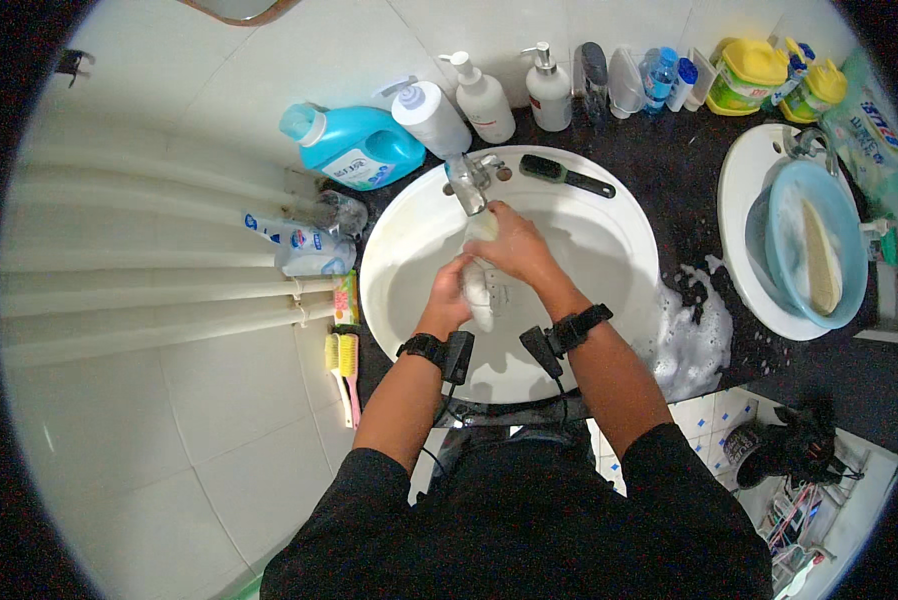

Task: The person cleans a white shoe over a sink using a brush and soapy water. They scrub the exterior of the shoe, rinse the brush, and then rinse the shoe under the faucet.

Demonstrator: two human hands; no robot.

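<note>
Over the white sink (389, 290), both my hands are closed on a whitish, wet item (479, 298) under the faucet (466, 187). Its kind is hard to make out, since my fingers cover much of it. My left hand (449, 297) grips its middle, and the lower end hangs toward the bowl. Higher up, my right hand (514, 245) holds its upper part, right below the spout. Black straps with small boxes are on both my wrists.
A scrub brush (567, 177) lies on the sink's back rim. Several bottles, including a blue jug (354, 147), line the wall. At right, a blue basin (775, 245) with a cream sole-shaped piece (819, 262) sits in a second sink. Suds (694, 340) cover the counter between; two brushes (348, 360) lie left.
</note>
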